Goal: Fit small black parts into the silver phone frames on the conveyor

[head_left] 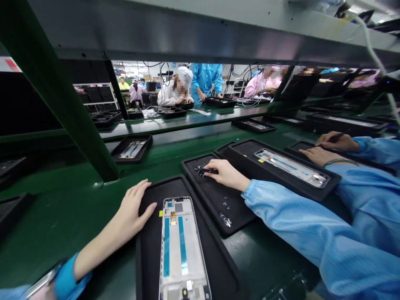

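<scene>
My left hand (134,208) rests with spread fingers on the left rim of a black foam tray (150,258). In that tray lies a silver phone frame (175,250) with two blue strips, a small yellow tab at its side and a copper-coloured flex piece near the top. My right hand (226,173) is closed around dark tweezers (211,171), mostly hidden by the fingers. Their tip is at a pile of tiny dark parts (199,170) in a second black tray (209,196). More small metallic parts (225,220) lie at that tray's near end.
Another tray (243,150) with a phone frame (292,166) stands to the right, beside a co-worker's hands (325,154). A green post (71,96) slants at left. A grey shelf beam (187,37) crosses overhead. Further trays (146,146) sit along the green bench.
</scene>
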`<state>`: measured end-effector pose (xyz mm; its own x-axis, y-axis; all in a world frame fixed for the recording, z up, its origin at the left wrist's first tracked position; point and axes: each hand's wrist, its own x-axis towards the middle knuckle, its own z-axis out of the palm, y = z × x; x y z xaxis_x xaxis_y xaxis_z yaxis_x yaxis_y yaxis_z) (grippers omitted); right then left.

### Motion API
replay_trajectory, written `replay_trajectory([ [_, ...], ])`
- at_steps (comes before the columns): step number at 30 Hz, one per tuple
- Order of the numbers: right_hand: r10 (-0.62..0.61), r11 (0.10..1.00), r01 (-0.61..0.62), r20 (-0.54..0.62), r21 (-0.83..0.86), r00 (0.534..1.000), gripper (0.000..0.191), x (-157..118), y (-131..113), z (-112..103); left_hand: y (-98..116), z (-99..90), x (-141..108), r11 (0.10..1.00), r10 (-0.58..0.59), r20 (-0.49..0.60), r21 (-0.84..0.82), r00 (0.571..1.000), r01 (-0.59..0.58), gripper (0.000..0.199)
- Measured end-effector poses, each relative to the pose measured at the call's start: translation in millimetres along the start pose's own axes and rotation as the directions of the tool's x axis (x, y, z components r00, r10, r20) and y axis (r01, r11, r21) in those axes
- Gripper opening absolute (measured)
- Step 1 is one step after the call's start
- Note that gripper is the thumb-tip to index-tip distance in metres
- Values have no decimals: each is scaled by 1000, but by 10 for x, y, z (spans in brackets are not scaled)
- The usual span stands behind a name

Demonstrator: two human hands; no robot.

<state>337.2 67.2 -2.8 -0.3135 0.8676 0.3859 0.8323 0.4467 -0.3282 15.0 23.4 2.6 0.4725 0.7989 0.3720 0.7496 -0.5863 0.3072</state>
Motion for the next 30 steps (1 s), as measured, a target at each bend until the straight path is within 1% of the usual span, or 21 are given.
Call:
replay_trajectory([
  [3,0,1000,1,30,-11,1000,13,20,-18,3,-208,166,49,997,7,66,-72,998,-2,40],
  [5,-5,1000,6,52,-15,999,14,19,-33,2,-284,190,36,994,15,99,-106,995,-4,37],
  [7,-12,1000,13,68,-12,998,15,10,-40,1,-300,164,10,992,12,116,-125,993,2,34],
  [10,-25,1000,25,71,-2,997,15,-8,-29,8,-270,112,-20,989,-10,116,-145,993,27,32],
  [13,-36,999,36,63,0,997,14,-17,-8,23,-236,99,-26,984,-44,96,-169,994,60,32],
  [17,-49,999,49,58,-7,997,11,-18,-6,30,-198,107,-21,967,-131,80,-210,988,145,39],
  [21,-58,998,58,31,15,998,11,0,-37,-18,-169,87,-5,954,-200,72,-215,977,211,42],
  [23,-51,997,50,6,54,999,12,27,-76,-63,-137,49,24,950,-217,43,-219,975,221,42],
  [25,-30,991,32,-14,127,999,13,71,-150,-102,-62,-13,77,941,-246,-32,-246,969,231,41],
  [26,-22,984,24,-13,177,1000,13,99,-205,-114,-4,-50,111,931,-263,-64,-278,963,236,40],
  [27,-24,973,24,-3,231,1000,13,130,-274,-118,66,-88,150,912,-278,-72,-332,958,240,37],
  [28,-40,958,34,15,284,999,12,163,-355,-114,142,-122,189,879,-291,-42,-407,956,249,34],
  [29,-72,941,56,37,335,997,12,194,-447,-103,218,-150,226,822,-291,38,-502,956,270,32],
  [30,-119,919,91,52,384,992,12,220,-546,-85,288,-169,259,735,-282,143,-603,949,310,30],
])
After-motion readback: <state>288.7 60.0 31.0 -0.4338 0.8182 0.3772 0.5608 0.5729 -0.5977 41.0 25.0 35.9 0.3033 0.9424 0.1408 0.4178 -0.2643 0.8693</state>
